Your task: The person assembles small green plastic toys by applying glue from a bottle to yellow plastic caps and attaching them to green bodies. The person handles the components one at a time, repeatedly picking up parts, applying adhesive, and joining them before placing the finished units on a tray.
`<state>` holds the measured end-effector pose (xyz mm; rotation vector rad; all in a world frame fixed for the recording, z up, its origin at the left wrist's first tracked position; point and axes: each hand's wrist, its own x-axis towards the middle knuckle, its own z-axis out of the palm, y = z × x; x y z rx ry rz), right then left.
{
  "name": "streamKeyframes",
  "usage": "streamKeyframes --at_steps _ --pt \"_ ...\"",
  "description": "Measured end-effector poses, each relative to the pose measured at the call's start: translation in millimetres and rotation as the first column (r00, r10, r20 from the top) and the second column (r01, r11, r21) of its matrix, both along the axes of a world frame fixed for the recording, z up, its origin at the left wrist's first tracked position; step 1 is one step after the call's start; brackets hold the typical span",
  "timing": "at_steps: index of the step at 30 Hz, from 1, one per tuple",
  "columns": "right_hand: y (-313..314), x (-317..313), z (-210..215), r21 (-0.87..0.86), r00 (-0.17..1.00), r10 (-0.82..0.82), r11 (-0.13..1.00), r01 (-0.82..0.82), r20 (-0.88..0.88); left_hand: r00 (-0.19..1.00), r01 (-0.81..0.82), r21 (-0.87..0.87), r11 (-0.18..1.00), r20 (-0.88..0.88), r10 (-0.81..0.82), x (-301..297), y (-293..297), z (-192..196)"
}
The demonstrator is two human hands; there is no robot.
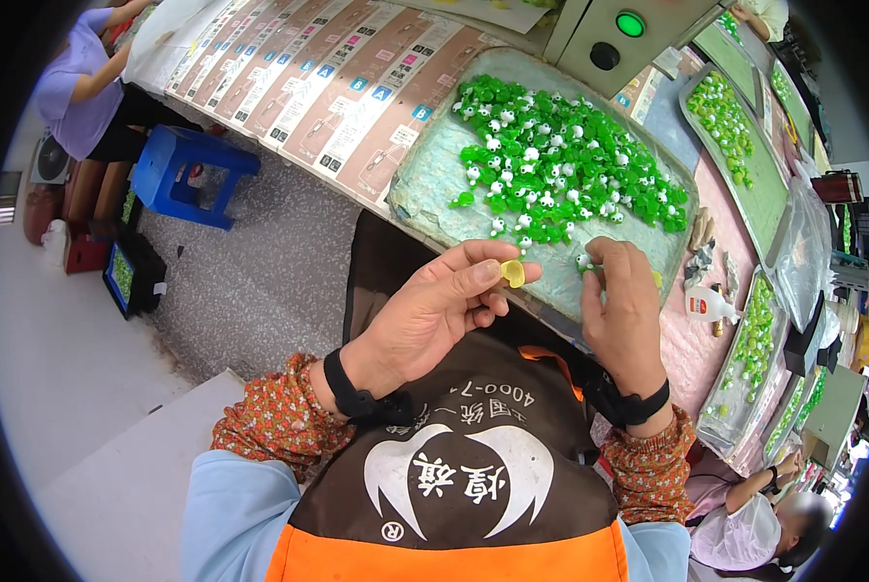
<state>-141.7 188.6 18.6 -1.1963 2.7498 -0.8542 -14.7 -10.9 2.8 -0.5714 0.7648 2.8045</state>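
Note:
Between the thumb and forefinger of my left hand [425, 315] is a small yellow see-through cup-shaped piece [514, 274]. My right hand [626, 306] pinches a small green-and-white figure piece [585, 262] at the near edge of a tray [420, 189]. Many like pieces, green with white dotted heads, lie in a heap [551, 160] in that tray, just beyond both hands. A bit of yellow [657, 278] shows beside my right hand's knuckles; its shape is mostly hidden.
A metal machine box [614, 44] with a green lit button stands behind the tray. To the right are a white bottle [710, 304] and more trays of pieces [721, 126]. A blue stool [187, 175] stands at the left, near a person in purple [85, 87]. Another person [745, 529] sits lower right.

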Motion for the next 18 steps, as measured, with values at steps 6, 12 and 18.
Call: streamKeyframes --at_steps 6,12,18 --pt "2.0 -2.7 -5.0 0.015 0.999 0.04 0.999 -0.04 -0.005 1.0 0.0 0.0 1.0 -0.002 0.0 0.7 -0.8 -0.9" --pt "2.6 -1.1 -6.0 -0.026 1.0 0.009 1.0 -0.009 0.011 1.0 -0.007 0.046 0.999 -0.012 0.008 2.6 -1.6 -2.6" --pt "0.0 3.7 2.4 -0.164 0.995 -0.057 0.984 0.07 0.079 0.999 -0.021 0.07 0.997 -0.031 0.023 4.2 1.1 -5.2"
